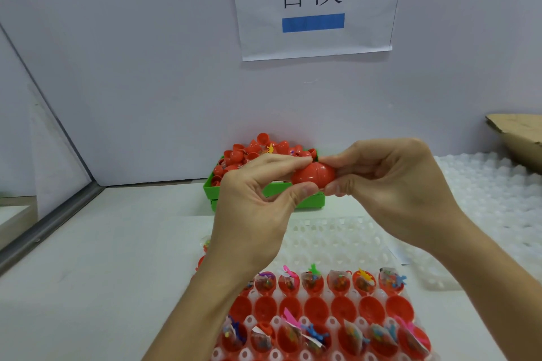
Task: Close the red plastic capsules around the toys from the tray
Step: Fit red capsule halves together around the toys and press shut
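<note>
Two bare hands raised mid-view, pinching one glossy red plastic egg-shaped capsule (313, 176) between them, held above the table and in front of the green plastic bin (265, 196). Capsule lying sideways, both halves meeting, seam running around the middle; whether fully snapped, cannot tell. Left hand (255, 208) curling around the capsule's left end, thumb under the front edge, fingers over the top. Right hand (393, 193) gripping the right end, thumb below, fingertips pressing on top, touching the left fingertips.

One white moulded plastic tray (249, 322) sitting nearest the camera. Back row showing six red capsule halves (340, 284) loaded with small bagged multicoloured toys (313, 271), a seventh partly hidden behind the left wrist. Middle row showing seven empty red capsule halves (318, 309), open side up. Front row showing roughly seven more loaded halves, cut off by the frame edge.

One more empty white tray (337, 240) lying beyond, partly under the hands. Green bin heaped with loose red capsule halves, too many to count. Dimpled white sheet (484, 184) covering the right side of the table. One brown cardboard box (519, 135) at far right. One white paper sign (315, 3) hanging on the wall, bearing two black characters and one blue bar.
</note>
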A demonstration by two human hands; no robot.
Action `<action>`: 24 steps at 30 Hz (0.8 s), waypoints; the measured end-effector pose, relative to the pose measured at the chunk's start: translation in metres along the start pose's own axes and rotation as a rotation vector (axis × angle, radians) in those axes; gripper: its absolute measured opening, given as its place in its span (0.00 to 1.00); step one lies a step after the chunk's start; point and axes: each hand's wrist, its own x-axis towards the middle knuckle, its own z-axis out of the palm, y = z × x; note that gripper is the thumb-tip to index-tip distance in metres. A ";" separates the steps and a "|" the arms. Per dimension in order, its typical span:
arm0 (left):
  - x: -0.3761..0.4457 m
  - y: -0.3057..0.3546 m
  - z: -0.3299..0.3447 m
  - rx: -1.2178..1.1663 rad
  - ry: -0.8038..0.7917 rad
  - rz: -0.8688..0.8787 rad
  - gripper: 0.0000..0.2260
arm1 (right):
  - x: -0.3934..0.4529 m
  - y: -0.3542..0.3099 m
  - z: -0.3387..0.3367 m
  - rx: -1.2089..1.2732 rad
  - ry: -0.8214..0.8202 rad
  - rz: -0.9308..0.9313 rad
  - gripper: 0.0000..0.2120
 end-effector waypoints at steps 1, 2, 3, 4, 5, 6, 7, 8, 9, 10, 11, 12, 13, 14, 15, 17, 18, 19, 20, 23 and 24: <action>0.000 0.000 0.000 0.005 -0.001 -0.006 0.15 | 0.000 0.000 -0.001 -0.008 -0.005 -0.001 0.22; 0.000 0.000 0.001 0.011 -0.002 -0.011 0.15 | 0.000 0.001 -0.001 -0.018 -0.009 -0.001 0.22; 0.000 -0.001 0.001 0.017 -0.002 -0.017 0.15 | 0.000 0.001 -0.002 -0.025 -0.011 0.003 0.22; 0.000 -0.001 0.002 0.019 -0.001 -0.021 0.15 | 0.000 0.002 -0.002 -0.030 -0.009 0.008 0.23; 0.000 -0.001 0.002 0.019 0.000 -0.023 0.14 | 0.000 0.002 -0.002 -0.040 -0.009 0.014 0.23; 0.000 -0.002 0.002 0.021 0.000 -0.022 0.14 | 0.000 0.003 -0.003 -0.053 -0.011 0.018 0.23; 0.000 -0.002 0.002 0.031 -0.001 -0.019 0.14 | -0.001 0.003 -0.003 -0.066 -0.015 0.022 0.22; 0.000 -0.002 0.002 0.046 -0.003 -0.014 0.14 | -0.001 0.002 -0.004 -0.075 -0.021 0.023 0.22; -0.001 -0.002 0.003 0.062 -0.005 -0.008 0.14 | -0.001 0.002 -0.004 -0.083 -0.028 0.023 0.21; -0.001 -0.003 0.003 0.074 -0.005 -0.002 0.14 | -0.001 0.001 -0.003 -0.089 -0.035 0.021 0.20; -0.001 -0.003 0.003 0.082 -0.003 0.002 0.14 | -0.001 0.001 -0.003 -0.092 -0.035 0.020 0.20; -0.001 -0.003 0.002 0.088 0.002 0.006 0.14 | -0.001 0.001 -0.002 -0.094 -0.026 0.018 0.20; -0.001 -0.003 0.002 0.093 0.007 0.010 0.14 | -0.001 0.002 -0.001 -0.095 -0.012 0.016 0.21; -0.001 -0.003 0.002 0.098 0.011 0.015 0.14 | -0.002 0.002 0.001 -0.097 0.000 0.015 0.21; -0.001 -0.003 0.002 0.103 0.015 0.019 0.14 | -0.002 0.002 0.002 -0.099 0.008 0.016 0.20; -0.001 -0.003 0.002 0.108 0.018 0.016 0.15 | -0.002 0.001 0.005 -0.107 0.019 0.017 0.19; -0.001 -0.003 0.003 0.107 0.018 0.013 0.15 | -0.002 0.001 0.005 -0.109 0.025 0.016 0.19; -0.001 -0.004 0.003 0.105 0.018 0.010 0.15 | -0.002 0.001 0.005 -0.109 0.032 0.015 0.20; -0.001 -0.004 0.003 0.106 0.019 0.010 0.15 | -0.002 0.001 0.006 -0.108 0.037 0.014 0.20; -0.001 -0.005 0.002 0.116 0.023 0.013 0.15 | -0.003 0.002 0.008 -0.116 0.043 0.024 0.19; -0.001 -0.005 0.002 0.119 0.032 0.016 0.15 | -0.003 0.002 0.010 -0.121 0.045 0.030 0.18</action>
